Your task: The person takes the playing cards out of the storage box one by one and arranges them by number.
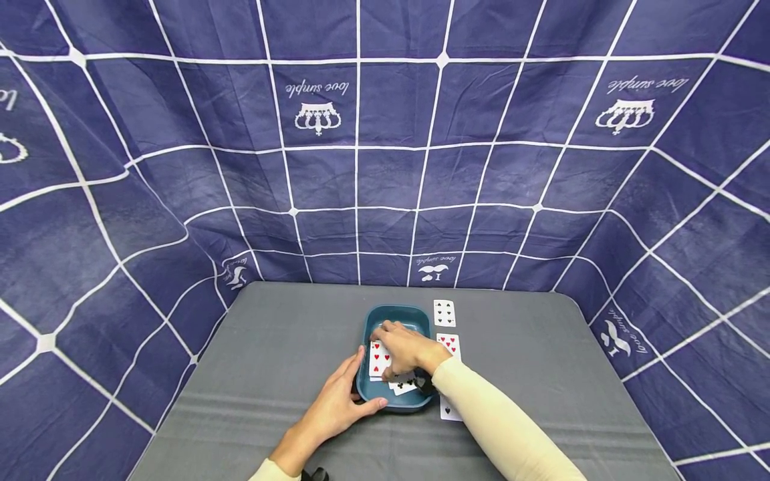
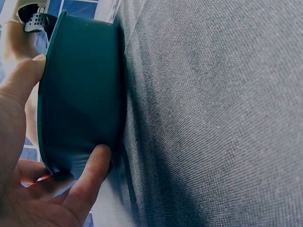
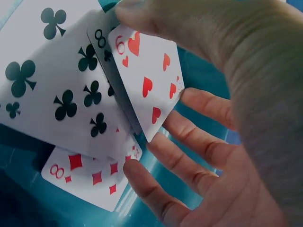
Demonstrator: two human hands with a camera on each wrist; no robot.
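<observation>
A teal plastic bin (image 1: pixel 397 308) stands on the table with playing cards inside. My left hand (image 1: pixel 337 401) holds it at the near left corner, thumb on the rim and fingers against the outer wall (image 2: pixel 80 85). Inside the bin, my right hand (image 1: pixel 404 349) pinches a six of hearts (image 3: pixel 147 87) between thumb and fingertips. Directly behind that card shows the edge of an eight of clubs (image 3: pixel 107 53); whether it is gripped too I cannot tell. Other club cards (image 3: pixel 42 80) and an eight of diamonds (image 3: pixel 97 178) lie below on the bin's floor.
Right of the bin, several cards form a column: a six of spades (image 1: pixel 444 312) at the far end, a hearts card (image 1: pixel 448 341), and a spade card (image 1: pixel 450 410) partly under the right sleeve (image 1: pixel 493 414). Blue checked cloth (image 1: pixel 391 174) surrounds the grey table (image 1: pixel 277 334).
</observation>
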